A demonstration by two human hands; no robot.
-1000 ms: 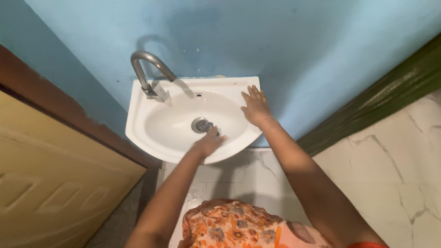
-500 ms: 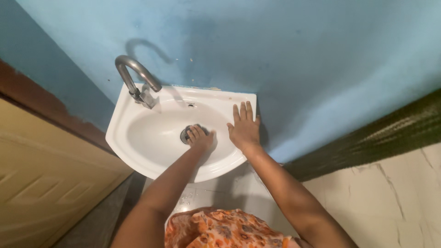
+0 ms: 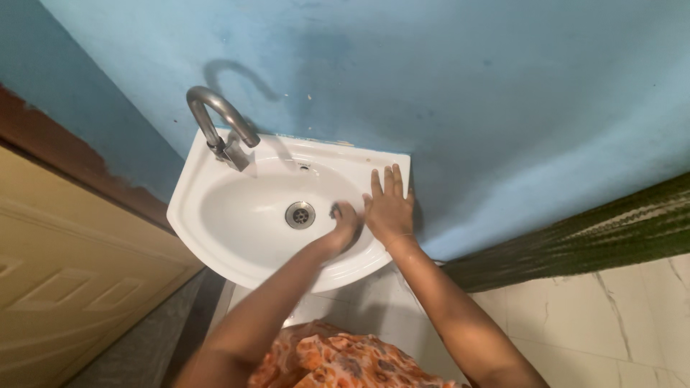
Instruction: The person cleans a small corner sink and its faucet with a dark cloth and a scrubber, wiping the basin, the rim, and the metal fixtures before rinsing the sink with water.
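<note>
A person leans over a small white wash basin (image 3: 215, 223) fixed to a blue wall (image 3: 467, 86). The left hand (image 3: 343, 224) is inside the bowl, just right of the metal drain (image 3: 300, 214), its fingers curled around a small dark scrubber (image 3: 336, 210) pressed to the basin's inner slope. The right hand (image 3: 389, 205) lies flat and open on the basin's right rim, fingers spread toward the wall, holding nothing; it sits just beside the left hand. A curved grey tap (image 3: 219, 126) stands at the basin's back left corner, its spout arching over the bowl. Left of the basin runs a yellow panelled door (image 3: 79, 287) with a brown frame. Below the basin, white marble-patterned floor tiles (image 3: 611, 316) show, and an orange flowered garment (image 3: 338, 359) fills the bottom edge.
</note>
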